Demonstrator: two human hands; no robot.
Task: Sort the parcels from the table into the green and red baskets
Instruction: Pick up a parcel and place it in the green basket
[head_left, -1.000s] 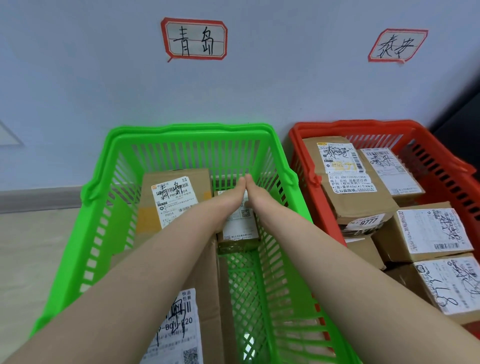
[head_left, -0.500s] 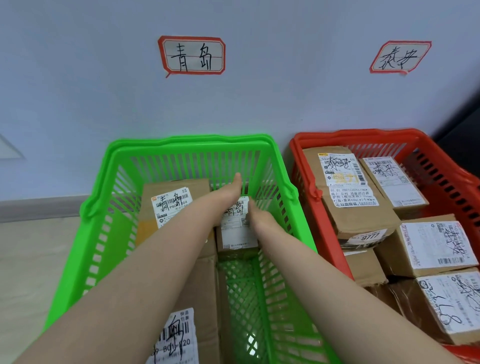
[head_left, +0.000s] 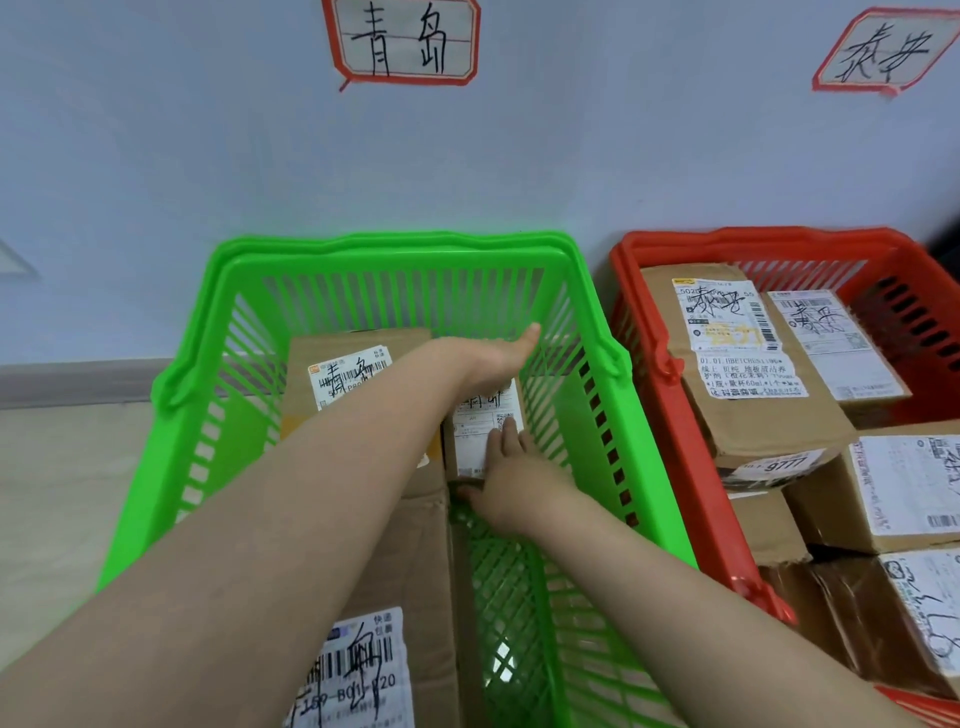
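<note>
I see both hands down inside the green basket (head_left: 395, 244), on a small parcel (head_left: 480, 436) lying in its far half, right of the middle. The left hand (head_left: 488, 361) lies over the parcel's far end, thumb stuck out. Its fingers are hidden beyond the hand, so I cannot tell whether it grips. The right hand (head_left: 506, 486) rests on the near end, fingers (head_left: 506, 434) straight on the white label, thumb at the near edge, not clenched. A larger parcel (head_left: 322, 358) sits in the basket's far left, touching the small one, and a long parcel (head_left: 410, 561) lies along its near left. A red basket (head_left: 753, 236) stands just right of the green one, holding several boxes (head_left: 748, 415).
</note>
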